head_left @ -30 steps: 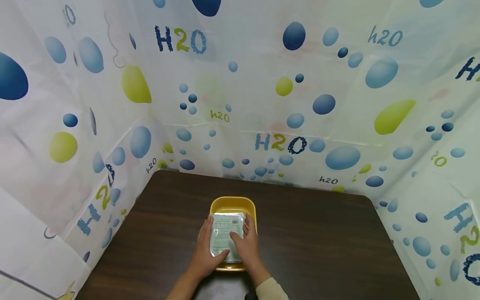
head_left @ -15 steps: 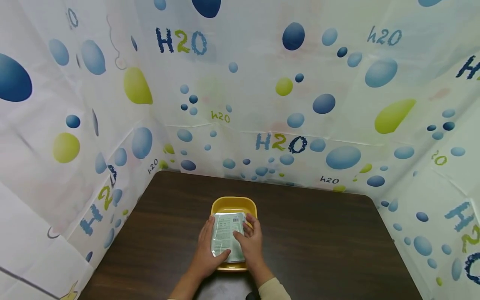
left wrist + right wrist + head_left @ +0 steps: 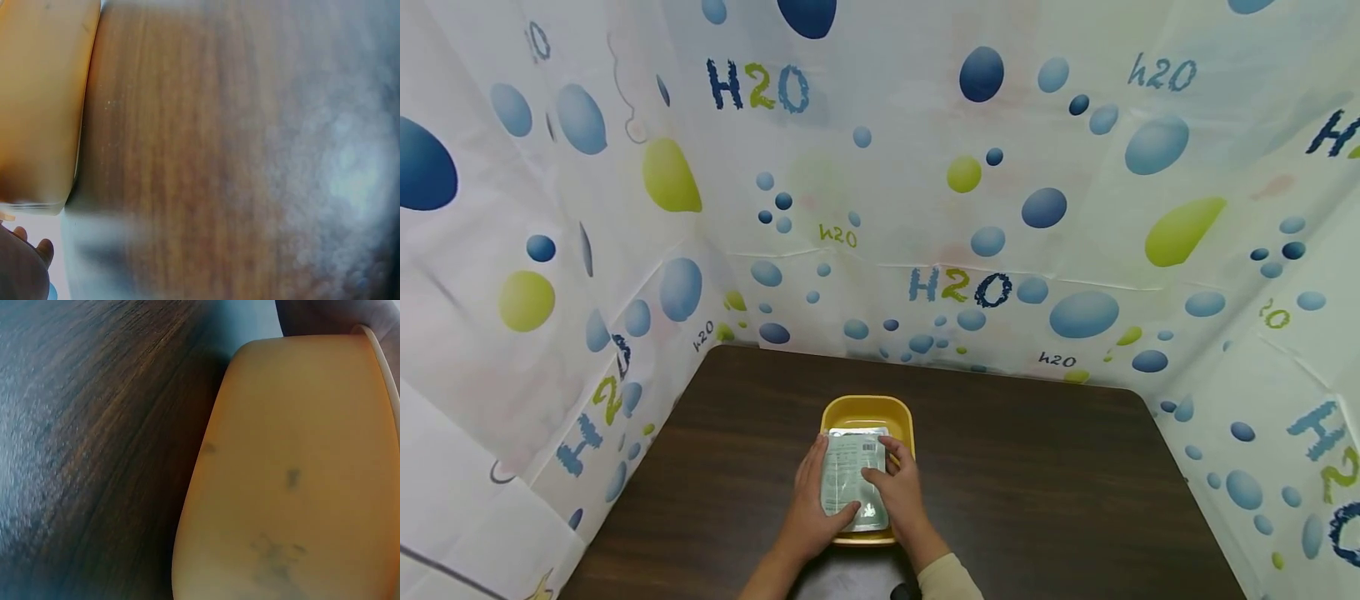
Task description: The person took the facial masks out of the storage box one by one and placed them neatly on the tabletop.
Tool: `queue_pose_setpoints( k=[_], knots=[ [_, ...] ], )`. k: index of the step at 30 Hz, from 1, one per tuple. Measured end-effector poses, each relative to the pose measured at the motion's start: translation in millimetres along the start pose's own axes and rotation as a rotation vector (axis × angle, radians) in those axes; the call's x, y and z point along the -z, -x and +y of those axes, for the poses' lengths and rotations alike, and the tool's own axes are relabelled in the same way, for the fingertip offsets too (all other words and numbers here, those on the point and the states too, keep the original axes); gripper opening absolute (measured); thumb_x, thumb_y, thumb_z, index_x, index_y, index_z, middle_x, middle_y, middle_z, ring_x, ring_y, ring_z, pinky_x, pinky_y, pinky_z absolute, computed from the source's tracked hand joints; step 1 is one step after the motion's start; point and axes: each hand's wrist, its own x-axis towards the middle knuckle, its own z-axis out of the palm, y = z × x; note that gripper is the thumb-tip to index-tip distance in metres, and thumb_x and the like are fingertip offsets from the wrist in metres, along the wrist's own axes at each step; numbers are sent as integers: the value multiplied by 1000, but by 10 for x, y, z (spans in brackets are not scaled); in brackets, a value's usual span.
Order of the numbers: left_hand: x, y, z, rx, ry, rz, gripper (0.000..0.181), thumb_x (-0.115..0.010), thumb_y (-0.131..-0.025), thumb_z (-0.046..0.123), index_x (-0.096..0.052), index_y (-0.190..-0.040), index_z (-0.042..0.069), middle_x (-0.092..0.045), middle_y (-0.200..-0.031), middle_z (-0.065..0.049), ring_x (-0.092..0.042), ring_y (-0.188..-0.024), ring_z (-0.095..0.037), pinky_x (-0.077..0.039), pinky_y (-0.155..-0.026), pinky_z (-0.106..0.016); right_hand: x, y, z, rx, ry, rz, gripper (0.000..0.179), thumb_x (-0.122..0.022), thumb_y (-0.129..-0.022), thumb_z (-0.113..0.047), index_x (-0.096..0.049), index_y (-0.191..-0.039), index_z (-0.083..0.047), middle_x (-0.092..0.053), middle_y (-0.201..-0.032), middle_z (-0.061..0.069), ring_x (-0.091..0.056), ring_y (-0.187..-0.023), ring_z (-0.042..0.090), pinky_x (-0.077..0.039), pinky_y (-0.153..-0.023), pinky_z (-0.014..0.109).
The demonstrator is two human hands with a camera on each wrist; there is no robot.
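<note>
A flat, pale green foil packet (image 3: 844, 475) with fine print and a small barcode lies over the yellow plastic tray (image 3: 867, 406) in the head view. My left hand (image 3: 807, 508) holds its left side, fingers along the edge and thumb across the lower face. From the right, my right hand (image 3: 904, 502) has its thumb on the packet and a bent index finger at the upper right corner. Both wrist views show the tray's outer wall (image 3: 40, 106) close up. Part of a hand (image 3: 337, 315) appears behind the tray in the right wrist view.
The tray stands on a dark wood-grain table (image 3: 1045, 475), near its front edge. A white curtain (image 3: 880, 183) with blue and green drops hangs behind and at both sides. A small dark object (image 3: 900, 592) shows at the bottom, beside the right sleeve (image 3: 950, 577).
The packet has slid slightly towards me, its lower edge now nearer the tray's front rim. My right fingers moved off its right edge, then back in over the upper corner. My left hand barely moved.
</note>
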Motion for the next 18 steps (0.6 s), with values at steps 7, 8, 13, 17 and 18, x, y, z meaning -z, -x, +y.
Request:
queue_pose_setpoints(
  k=[7, 8, 13, 17, 18],
  knots=[
    [-4, 3, 11, 15, 1, -8, 110, -85, -73, 33, -25, -163, 11, -28, -168, -14, -30, -149, -37, -23, -114, -43, 9, -18, 5, 37, -92, 22, 57, -66, -83, 10, -50, -137, 7, -49, -143, 30, -55, -131, 45, -54, -90, 24],
    [-3, 1, 13, 13, 1, -6, 110, -85, -73, 32, -25, -162, 10, -29, -168, -14, -31, -149, -38, -23, -114, -42, 9, -20, 2, 41, -109, 23, 56, -66, -83, 10, -50, -136, 8, -50, -142, 30, -56, -129, 45, -54, -89, 23],
    [-4, -8, 18, -6, 4, 9, 109, -85, -72, 32, -27, -161, 7, -30, -167, -16, -32, -148, -39, -15, -116, -19, 16, -19, 2, 59, -114, 20, 52, -64, -88, 7, -50, -139, 6, -51, -147, 28, -50, -138, 43, -51, -105, 33],
    [-7, -12, 14, -20, 6, 13, 109, -85, -71, 32, -29, -160, 4, -31, -166, -18, -32, -147, -40, -4, -112, -4, 8, -12, 6, 47, -101, 22, 55, -63, -91, 6, -50, -144, 2, -49, -154, 23, -40, -149, 39, -36, -119, 48],
    [-8, -11, 13, -19, 7, 13, 108, -85, -71, 32, -29, -160, 4, -31, -166, -18, -32, -147, -40, -4, -112, -4, 5, -11, 7, 48, -95, 25, 55, -63, -91, 6, -50, -144, 1, -49, -154, 23, -40, -149, 39, -36, -119, 50]
  ],
)
